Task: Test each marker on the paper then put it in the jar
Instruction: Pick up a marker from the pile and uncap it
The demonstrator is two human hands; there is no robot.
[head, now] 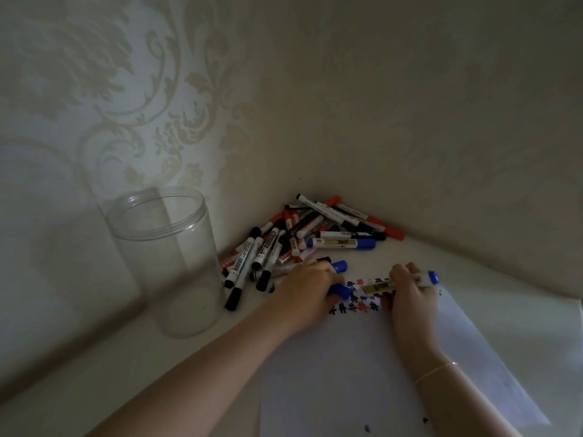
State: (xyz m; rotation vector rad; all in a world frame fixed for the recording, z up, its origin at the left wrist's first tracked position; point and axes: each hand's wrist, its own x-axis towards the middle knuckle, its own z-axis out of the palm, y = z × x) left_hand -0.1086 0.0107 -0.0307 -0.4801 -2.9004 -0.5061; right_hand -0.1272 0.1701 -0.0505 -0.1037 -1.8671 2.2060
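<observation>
Blue is the colour at work: the right hand (pixel 410 288) has its fingers curled round the pale barrel of a blue marker (pixel 398 282), which lies nearly level above the top edge of the paper (pixel 340 373), its blue end poking out past the knuckles on the right. A thin bracelet (pixel 437 370) circles that wrist. The left hand (pixel 310 287) is curled over a blue cap (pixel 340 291) at the marker's other end, pinching it; whether the cap is seated on the marker or already free of it cannot be told, as the fingers cover the join. A second bit of blue (pixel 340 265) shows just above the left knuckles, but what it belongs to is unclear.

White paper lies on the pale surface (pixel 132 367) in front of the person, with a band of small red, blue and black test marks (pixel 356 299) along its far edge, just under both hands, and a few dark specks near its lower edge.

Behind the hands, in the corner where the two patterned walls (pixel 157 99) meet, a loose heap of markers (pixel 303 234) is piled, with black, red and blue caps; one blue-capped marker (pixel 342 243) lies across the front of the pile. To the left of the heap stands the clear plastic jar (pixel 167 263), upright and open-mouthed, close against the left wall, with nothing visible inside.
</observation>
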